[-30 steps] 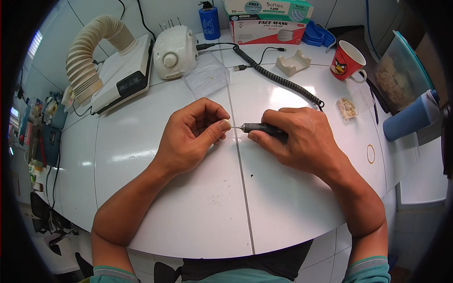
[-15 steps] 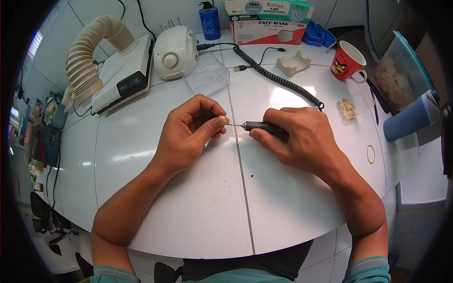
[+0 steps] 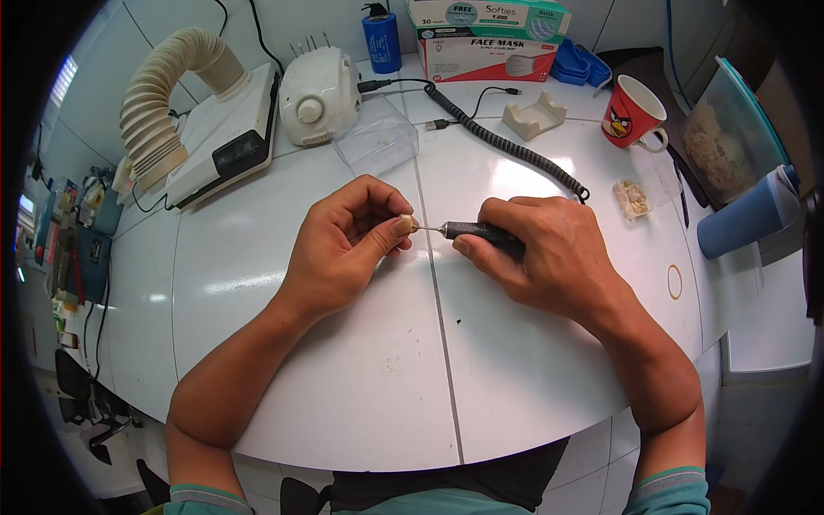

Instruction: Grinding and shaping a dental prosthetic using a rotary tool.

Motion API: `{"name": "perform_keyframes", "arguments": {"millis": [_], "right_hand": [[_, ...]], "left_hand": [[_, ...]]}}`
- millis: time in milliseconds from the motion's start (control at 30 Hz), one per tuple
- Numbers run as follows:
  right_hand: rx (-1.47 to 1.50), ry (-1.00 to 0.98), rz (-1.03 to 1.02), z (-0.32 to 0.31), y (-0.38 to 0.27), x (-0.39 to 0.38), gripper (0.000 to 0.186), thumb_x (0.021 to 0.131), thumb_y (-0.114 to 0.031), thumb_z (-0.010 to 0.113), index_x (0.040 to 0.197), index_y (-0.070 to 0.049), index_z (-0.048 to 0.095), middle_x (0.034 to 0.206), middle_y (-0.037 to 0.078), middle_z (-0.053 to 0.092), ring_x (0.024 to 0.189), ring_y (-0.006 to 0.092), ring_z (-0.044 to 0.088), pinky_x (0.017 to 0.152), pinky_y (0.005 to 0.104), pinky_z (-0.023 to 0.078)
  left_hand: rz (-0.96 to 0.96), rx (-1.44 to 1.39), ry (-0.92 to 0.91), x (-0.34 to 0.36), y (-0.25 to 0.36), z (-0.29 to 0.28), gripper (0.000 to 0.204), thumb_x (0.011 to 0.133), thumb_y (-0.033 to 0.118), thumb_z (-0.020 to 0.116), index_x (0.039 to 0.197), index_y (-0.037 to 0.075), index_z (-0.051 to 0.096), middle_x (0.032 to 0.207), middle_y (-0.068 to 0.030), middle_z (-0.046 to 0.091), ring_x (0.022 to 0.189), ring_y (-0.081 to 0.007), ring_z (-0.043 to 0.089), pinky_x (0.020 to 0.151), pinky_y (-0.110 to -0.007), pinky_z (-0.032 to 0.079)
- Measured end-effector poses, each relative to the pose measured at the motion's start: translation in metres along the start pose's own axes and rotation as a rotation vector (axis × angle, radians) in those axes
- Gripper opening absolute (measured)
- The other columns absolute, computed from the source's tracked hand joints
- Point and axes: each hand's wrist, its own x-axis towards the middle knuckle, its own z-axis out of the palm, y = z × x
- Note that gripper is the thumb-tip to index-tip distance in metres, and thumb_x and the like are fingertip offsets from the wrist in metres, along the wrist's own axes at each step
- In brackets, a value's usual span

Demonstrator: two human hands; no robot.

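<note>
White tabletop (image 3: 360,378) fills the view, and your two hands meet just above its middle seam. Your left hand (image 3: 343,249) is curled closed, with thumb and fingertips pinching a small pale piece (image 3: 403,225); it is too small to say what it is, though it looks like a bit of cream-coloured plastic or resin. Your right hand (image 3: 549,253) is wrapped around a dark handheld rotary tool (image 3: 481,233), gripped like a pen, and its thin metal tip (image 3: 427,228) points left and touches the pale piece. So the piece sits between your hands, held off the table at the fingertips of your left hand.

A black coiled cord (image 3: 506,142) runs from behind your right hand up to the white control box (image 3: 319,96) with the round knob at the back. Beside that box on the left stands a white suction unit (image 3: 225,137) with a ribbed cream hose (image 3: 163,94). A clear plastic box (image 3: 376,142) lies just in front of the control box. To the right, well apart from your hands, stand a red mug (image 3: 631,112), a small clear bag of pale bits (image 3: 633,197) and a blue cylinder (image 3: 747,219) on its side. Tissue and mask boxes (image 3: 485,39) sit along the back edge.
</note>
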Motion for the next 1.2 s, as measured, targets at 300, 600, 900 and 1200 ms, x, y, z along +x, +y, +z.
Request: {"name": "perform_keyframes", "arguments": {"millis": [300, 600, 900, 1200], "right_hand": [[0.006, -0.006, 0.004, 0.0002, -0.0005, -0.0015, 0.041, 0.099, -0.046, 0.078, 0.088, -0.008, 0.077, 0.073, 0.013, 0.074, 0.066, 0.0334, 0.072, 0.06, 0.0466, 0.055], [-0.006, -0.013, -0.002, -0.0005, -0.0015, -0.0003, 0.04, 0.099, -0.045, 0.078, 0.086, -0.007, 0.076, 0.073, 0.012, 0.073, 0.065, 0.0326, 0.072, 0.059, 0.0459, 0.053], [0.005, -0.009, 0.01, -0.0004, -0.0015, -0.0014, 0.041, 0.099, -0.046, 0.079, 0.085, -0.008, 0.076, 0.072, 0.012, 0.072, 0.064, 0.0326, 0.071, 0.058, 0.0459, 0.053], [-0.009, 0.018, -0.036, 0.002, 0.001, -0.0017, 0.04, 0.099, -0.046, 0.079, 0.085, -0.008, 0.077, 0.072, 0.012, 0.073, 0.062, 0.0321, 0.071, 0.057, 0.0457, 0.052]], "left_hand": [[0.012, -0.013, 0.0, -0.001, -0.0009, 0.0011, 0.013, 0.11, 0.009, 0.073, 0.118, 0.003, 0.064, 0.108, -0.0045, 0.073, 0.095, -0.0097, 0.071, 0.084, -0.026, 0.059], [0.015, -0.019, -0.007, -0.0014, -0.0004, 0.0007, 0.013, 0.109, 0.008, 0.074, 0.118, 0.003, 0.065, 0.11, -0.0039, 0.073, 0.098, -0.0093, 0.071, 0.087, -0.025, 0.06], [0.034, -0.004, -0.013, -0.0012, -0.0009, 0.0016, 0.013, 0.11, 0.007, 0.073, 0.119, 0.003, 0.065, 0.109, -0.0031, 0.073, 0.097, -0.0094, 0.07, 0.087, -0.026, 0.059], [0.022, -0.025, -0.006, -0.002, -0.0003, 0.0026, 0.009, 0.109, 0.005, 0.072, 0.116, 0.0, 0.068, 0.107, -0.0034, 0.072, 0.098, -0.0094, 0.071, 0.092, -0.027, 0.061]]}}
